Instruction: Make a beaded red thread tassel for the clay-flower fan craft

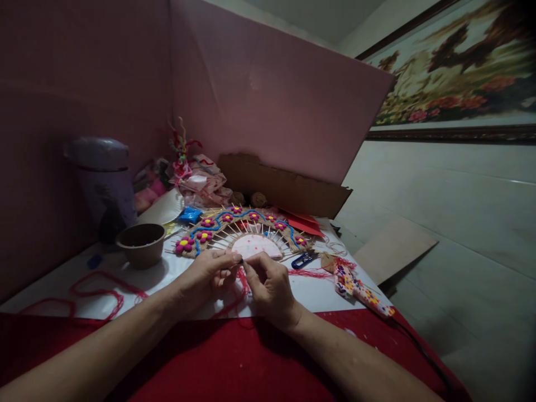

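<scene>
My left hand (pixel 215 273) and my right hand (pixel 270 285) meet above the white sheet, both closed in a pinch with their fingertips almost touching. Between them shows a small dark bead-like piece (pixel 240 261), too small to name surely. Red thread (pixel 242 286) hangs below the fingertips, and more of it trails across the sheet to both sides. Just behind the hands lies a fan-shaped craft piece (pixel 255 245) of sticks and woven twine, with pink flowers, a wavy blue strip and a pale half-round centre.
A brown bowl (pixel 141 245) with dark contents stands left, before a purple lidded container (pixel 103 184). To the right are blue-handled snips (pixel 302 259) and a flower-patterned glue gun (pixel 362 290) with its cord. Cardboard (pixel 285 184) leans behind; red cloth (pixel 234 363) covers the front.
</scene>
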Demonstrator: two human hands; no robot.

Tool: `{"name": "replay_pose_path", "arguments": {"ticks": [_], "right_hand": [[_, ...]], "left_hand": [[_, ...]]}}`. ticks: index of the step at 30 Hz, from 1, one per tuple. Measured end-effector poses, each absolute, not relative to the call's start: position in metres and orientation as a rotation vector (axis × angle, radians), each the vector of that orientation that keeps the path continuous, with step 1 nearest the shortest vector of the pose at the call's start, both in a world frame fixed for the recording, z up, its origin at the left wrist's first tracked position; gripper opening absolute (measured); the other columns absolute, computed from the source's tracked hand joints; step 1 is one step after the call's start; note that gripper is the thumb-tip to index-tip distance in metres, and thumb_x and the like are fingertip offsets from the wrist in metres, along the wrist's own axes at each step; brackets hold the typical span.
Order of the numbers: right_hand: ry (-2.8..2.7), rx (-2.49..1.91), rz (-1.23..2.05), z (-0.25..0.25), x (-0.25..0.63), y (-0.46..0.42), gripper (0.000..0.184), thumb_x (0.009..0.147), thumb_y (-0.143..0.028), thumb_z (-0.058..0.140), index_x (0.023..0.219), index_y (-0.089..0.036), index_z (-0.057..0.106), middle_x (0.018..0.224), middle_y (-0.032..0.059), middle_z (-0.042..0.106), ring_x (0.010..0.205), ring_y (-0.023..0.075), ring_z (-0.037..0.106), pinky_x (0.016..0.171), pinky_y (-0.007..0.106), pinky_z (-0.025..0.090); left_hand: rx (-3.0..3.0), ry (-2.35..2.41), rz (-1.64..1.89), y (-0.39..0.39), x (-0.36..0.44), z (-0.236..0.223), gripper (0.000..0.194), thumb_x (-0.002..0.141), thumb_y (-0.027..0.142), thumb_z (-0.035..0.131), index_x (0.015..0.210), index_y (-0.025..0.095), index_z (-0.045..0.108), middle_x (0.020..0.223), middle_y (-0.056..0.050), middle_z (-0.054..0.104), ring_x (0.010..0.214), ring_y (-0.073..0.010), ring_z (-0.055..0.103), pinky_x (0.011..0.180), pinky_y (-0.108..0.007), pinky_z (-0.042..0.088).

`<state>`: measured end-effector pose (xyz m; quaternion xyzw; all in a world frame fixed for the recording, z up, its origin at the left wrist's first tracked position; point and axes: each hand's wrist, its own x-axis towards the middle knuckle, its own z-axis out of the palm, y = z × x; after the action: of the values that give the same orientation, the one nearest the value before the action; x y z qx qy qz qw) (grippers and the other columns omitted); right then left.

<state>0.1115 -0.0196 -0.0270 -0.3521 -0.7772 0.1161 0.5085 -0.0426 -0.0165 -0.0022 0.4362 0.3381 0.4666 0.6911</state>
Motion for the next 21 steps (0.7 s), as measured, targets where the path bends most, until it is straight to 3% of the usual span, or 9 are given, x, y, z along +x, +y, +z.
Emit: {"name": "replay_pose_path", "arguments": {"ticks": [14, 21], "right_hand": [[-1.867, -0.86, 0.29, -0.0276, 0.111, -0.0197, 0.008, 0.085, -0.02, 0.049, 0.079, -0.018, 0.055, 0.06, -0.0017, 0.054, 0.05, 0.0106, 0.048, 0.048, 0.021, 0.037], [-1.886, -0.859, 0.298, -0.025, 0.1101, -0.0208, 0.009, 0.083, -0.02, 0.053, 0.09, -0.018, 0.056, 0.069, 0.0004, 0.06, 0.058, 0.0121, 0.054, 0.053, 0.022, 0.042]], "left_hand": [[0.965, 0.766, 1.049, -0.0159, -0.0433, -0.0041, 0.026, 0.066, 0.027, 0.074, 0.057, 0.012, 0.055, 0.053, 0.002, 0.047, 0.046, -0.0049, 0.035, 0.042, -0.019, 0.024], [0.969, 0.765, 0.972, -0.0138, -0.0423, -0.0097, 0.025, 0.069, 0.032, 0.073, 0.066, 0.012, 0.057, 0.054, 0.002, 0.047, 0.045, -0.006, 0.04, 0.043, -0.02, 0.03]]}}
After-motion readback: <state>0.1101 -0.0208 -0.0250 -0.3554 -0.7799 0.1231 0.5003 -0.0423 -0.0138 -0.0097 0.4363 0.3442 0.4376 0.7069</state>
